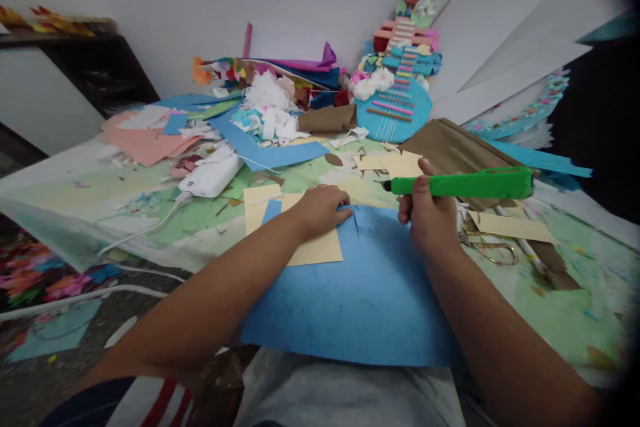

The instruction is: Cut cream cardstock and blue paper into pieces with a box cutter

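Observation:
A large blue sheet [370, 300] lies at the table's front edge, with a dark line near its top edge. My left hand [327, 210] rests on its upper left part, fingers bent, over cream paper [317, 250] that overlaps the sheet. Whether its fingers pinch anything is hidden. My right hand [430, 217] is closed around a green pen-like tool [465, 183], held roughly level above the sheet's upper right corner. The tool's dark tip points left. A narrow blue strip [271, 211] lies on the cream paper left of my left hand.
A white power bank [211, 172] with a cable sits at left. Scissors [493, 252] lie right of my right hand, near brown paper [455, 153]. Crumpled white paper [270, 107] and a blue paper guitar [395, 110] stand at the back by the wall.

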